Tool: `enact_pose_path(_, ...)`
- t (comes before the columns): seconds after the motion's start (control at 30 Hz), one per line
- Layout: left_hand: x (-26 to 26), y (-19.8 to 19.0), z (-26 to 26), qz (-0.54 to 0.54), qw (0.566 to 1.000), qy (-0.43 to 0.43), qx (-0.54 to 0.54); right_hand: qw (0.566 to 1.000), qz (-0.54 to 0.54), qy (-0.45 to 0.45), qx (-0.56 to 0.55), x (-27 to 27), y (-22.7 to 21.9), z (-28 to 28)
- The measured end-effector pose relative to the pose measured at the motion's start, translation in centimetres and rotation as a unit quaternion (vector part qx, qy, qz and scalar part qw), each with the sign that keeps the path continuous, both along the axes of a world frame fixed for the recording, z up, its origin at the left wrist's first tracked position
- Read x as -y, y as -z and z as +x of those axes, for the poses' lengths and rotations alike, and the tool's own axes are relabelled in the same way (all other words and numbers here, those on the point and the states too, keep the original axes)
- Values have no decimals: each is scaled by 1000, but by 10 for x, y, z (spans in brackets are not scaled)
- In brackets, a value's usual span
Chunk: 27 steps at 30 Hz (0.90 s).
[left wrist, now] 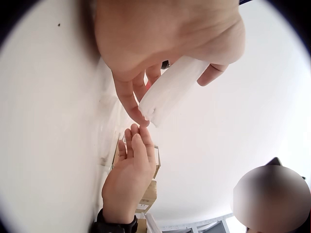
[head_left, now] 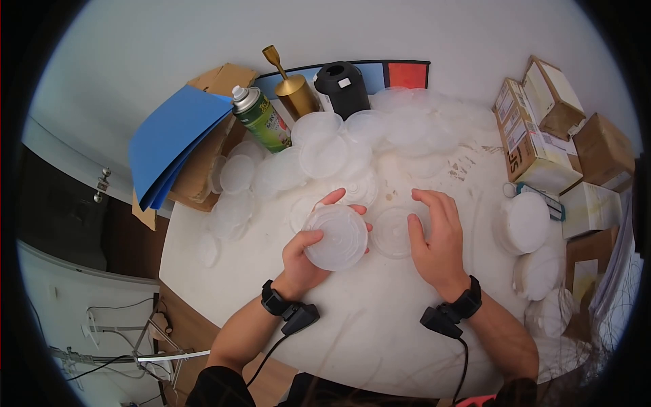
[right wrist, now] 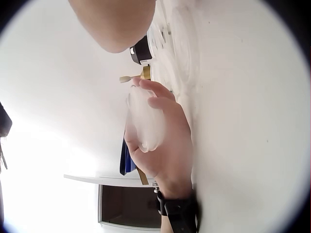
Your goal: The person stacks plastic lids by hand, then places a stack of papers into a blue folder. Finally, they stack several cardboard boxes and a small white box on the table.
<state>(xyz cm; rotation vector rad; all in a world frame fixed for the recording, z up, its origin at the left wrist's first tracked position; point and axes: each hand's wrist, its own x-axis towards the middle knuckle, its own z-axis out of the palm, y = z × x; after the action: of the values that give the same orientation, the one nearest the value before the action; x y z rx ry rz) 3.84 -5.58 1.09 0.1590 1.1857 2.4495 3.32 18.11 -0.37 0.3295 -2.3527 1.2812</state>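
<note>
While L hand (head_left: 305, 261) grips clear round lids (head_left: 336, 238), R hand (head_left: 439, 247) held open nearby, nothing in grasp

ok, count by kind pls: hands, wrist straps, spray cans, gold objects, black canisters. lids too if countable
Hands: 2 (left hand, right hand)
Wrist straps: 2
Spray can: 1
Gold object: 1
Black canister: 1
Total: 7
Piled lids excluded: too overlapped to count.
</note>
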Motion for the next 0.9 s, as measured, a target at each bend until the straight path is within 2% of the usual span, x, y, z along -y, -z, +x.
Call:
enact_pose_path(0.17, 4, 8, -7, -1, 999, -37, -27, 987, 156, 2, 31, -13, 1, -5)
enact_pose_path(0.37, 1, 2, -4, 21, 999, -33, -6, 982, 187, -4, 37, -16, 7, -10)
enact_pose_path(0.47, 2, -1, -5, 14, 1000, -2, -2, 991, 88, 7, 98, -16, 4, -9)
enact_pose_path(0.57, 7, 3, -7, 21, 1000, 8, 1, 971, -117, -3, 209, -21, -1, -16)
enact_pose_path(0.67, 8, 4, -7, 39, 999, 9, -2, 938, -317, -4, 141, -13, 11, -18)
enact_pose_path(0.77, 7, 4, -5, 41, 999, 25, -3, 932, -350, 15, 91, 11, -22, 3)
enact_pose_path(0.8, 7, 2, -2, 39, 999, 33, 1, 968, -249, -18, 8, 12, -22, 8)
enact_pose_path(0.83, 6, 1, 0, 37, 998, 42, 5, 985, -145, -49, -78, 12, -21, 13)
enact_pose_path(0.87, 6, 4, 0, 35, 998, 47, -16, 983, -40, -78, -162, 11, -21, 18)
enact_pose_path(0.9, 5, 8, -1, 32, 997, 53, -37, 977, 19, -99, -185, 13, -22, 24)
